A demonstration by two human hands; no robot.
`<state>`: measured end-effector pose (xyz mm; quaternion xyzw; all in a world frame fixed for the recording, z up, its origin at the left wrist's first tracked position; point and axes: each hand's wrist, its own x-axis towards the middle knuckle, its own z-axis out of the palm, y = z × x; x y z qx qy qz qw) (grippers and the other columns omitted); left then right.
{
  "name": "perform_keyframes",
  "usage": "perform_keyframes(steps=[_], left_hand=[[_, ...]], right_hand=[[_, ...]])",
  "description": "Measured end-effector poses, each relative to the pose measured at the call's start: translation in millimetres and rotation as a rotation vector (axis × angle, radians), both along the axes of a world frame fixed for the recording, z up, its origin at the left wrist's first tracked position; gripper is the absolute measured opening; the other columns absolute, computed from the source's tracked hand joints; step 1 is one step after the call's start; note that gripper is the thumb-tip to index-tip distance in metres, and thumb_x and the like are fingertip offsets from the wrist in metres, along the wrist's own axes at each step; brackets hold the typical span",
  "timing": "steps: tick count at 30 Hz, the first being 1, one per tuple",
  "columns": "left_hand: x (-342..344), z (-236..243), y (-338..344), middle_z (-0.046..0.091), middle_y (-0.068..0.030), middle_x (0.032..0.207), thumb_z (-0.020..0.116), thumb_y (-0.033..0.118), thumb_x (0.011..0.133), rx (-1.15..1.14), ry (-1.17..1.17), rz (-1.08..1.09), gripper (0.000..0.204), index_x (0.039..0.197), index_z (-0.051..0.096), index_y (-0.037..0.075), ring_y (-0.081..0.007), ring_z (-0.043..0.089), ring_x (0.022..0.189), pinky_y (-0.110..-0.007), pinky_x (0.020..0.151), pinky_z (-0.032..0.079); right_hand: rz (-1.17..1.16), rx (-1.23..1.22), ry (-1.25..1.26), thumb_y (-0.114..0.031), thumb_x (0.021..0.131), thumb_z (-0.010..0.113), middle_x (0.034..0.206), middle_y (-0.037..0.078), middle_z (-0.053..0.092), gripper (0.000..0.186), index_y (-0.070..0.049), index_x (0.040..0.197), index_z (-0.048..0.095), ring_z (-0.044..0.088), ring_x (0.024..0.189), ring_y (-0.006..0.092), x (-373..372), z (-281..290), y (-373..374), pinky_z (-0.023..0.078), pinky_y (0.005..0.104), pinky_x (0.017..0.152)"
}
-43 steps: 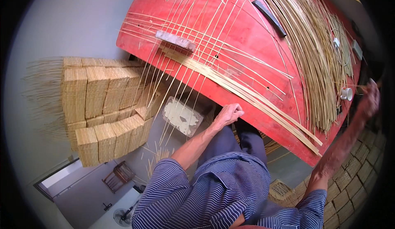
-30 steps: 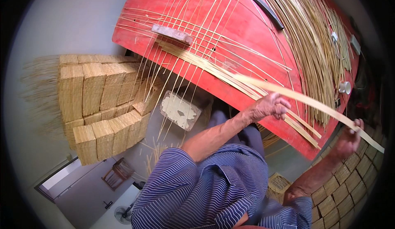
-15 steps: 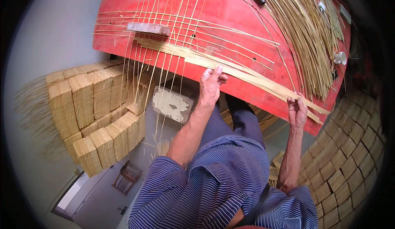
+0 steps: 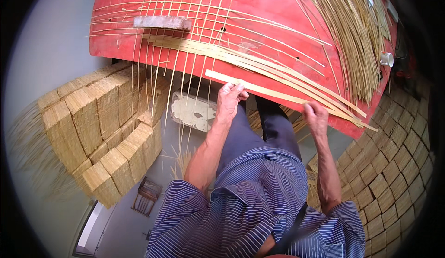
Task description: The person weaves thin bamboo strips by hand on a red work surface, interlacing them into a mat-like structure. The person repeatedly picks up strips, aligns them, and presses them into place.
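A red table (image 4: 278,7) carries thin pale bamboo strands laid in a crossing weave (image 4: 194,40). A flat bamboo strip (image 4: 273,92) lies along the table's near edge, next to a bundle of similar flat strips (image 4: 259,63). My left hand (image 4: 230,100) pinches the strip near its left end. My right hand (image 4: 316,117) grips the same strip further right, at the table edge. A grey bar (image 4: 162,22) rests as a weight on the weave at the left.
A thick sheaf of loose bamboo strands (image 4: 352,30) covers the table's right side, with a small white cup (image 4: 386,59) beside it. Stacks of woven mats (image 4: 97,128) stand at the left and more mats (image 4: 394,165) at the right. A pale slab (image 4: 192,112) lies on the floor.
Both hands brought a flat strip from the right and lowered it toward the table's near edge, beside the bundle. The left hand slid leftward along it; the view tilted.
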<state>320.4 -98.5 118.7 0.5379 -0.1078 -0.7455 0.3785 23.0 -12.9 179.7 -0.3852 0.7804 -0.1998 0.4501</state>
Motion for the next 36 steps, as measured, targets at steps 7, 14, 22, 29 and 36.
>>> perform_keyframes(steps=[7,14,22,29,36], left_hand=[[45.7,-24.6,5.0,0.07,-0.008,0.084,0.07,0.017,0.093,0.075,0.164,-0.051,0.019,0.104,0.065,0.002,-0.0162,0.068,0.075,-0.032,0.069,0.055],[148.5,-90.8,5.4,0.065,-0.0252,0.11,0.069,0.013,0.085,-0.346,-1.346,-0.519,0.037,0.115,0.059,-0.005,-0.0397,0.064,0.1,-0.045,0.09,0.051],[169.7,-136.5,-22.4,0.071,-0.0191,0.099,0.065,0.03,0.088,-0.108,-0.962,-0.764,0.039,0.114,0.063,0.001,-0.0363,0.068,0.094,-0.045,0.086,0.051],[188.1,-103.9,-39.9,0.071,-0.0189,0.092,0.067,0.022,0.087,0.122,-0.809,-0.355,0.031,0.109,0.064,0.0,-0.0318,0.069,0.086,-0.043,0.079,0.053],[220.8,-123.7,-59.5,0.07,-0.0187,0.091,0.071,0.024,0.083,-0.19,-1.214,-0.61,0.036,0.107,0.064,-0.002,-0.034,0.068,0.085,-0.044,0.081,0.051]], right_hand=[[0.677,-0.152,-0.247,-0.016,0.092,0.062,0.073,0.023,0.06,0.017,0.0,0.095,0.064,0.06,0.07,0.0437,130.4,-39.9,-112.6,0.047,0.0466,0.062],[0.732,0.206,-0.289,-0.018,0.091,0.059,0.074,0.025,0.06,0.02,0.002,0.086,0.062,0.059,0.074,0.0459,147.1,-119.5,-116.9,0.046,0.0496,0.063],[0.771,0.232,-0.28,-0.022,0.091,0.059,0.078,0.025,0.062,0.022,-0.001,0.089,0.065,0.062,0.079,0.0451,177.7,-157.3,-119.4,0.047,0.0525,0.068],[0.777,0.066,-0.279,-0.022,0.092,0.059,0.075,0.024,0.062,0.021,-0.003,0.086,0.065,0.061,0.076,0.0447,212.7,-182.3,-122.6,0.047,0.0526,0.067],[0.689,0.096,-0.376,-0.022,0.092,0.059,0.074,0.022,0.062,0.02,-0.003,0.085,0.064,0.062,0.074,0.0437,240.2,-182.1,-137.2,0.047,0.0521,0.066]])
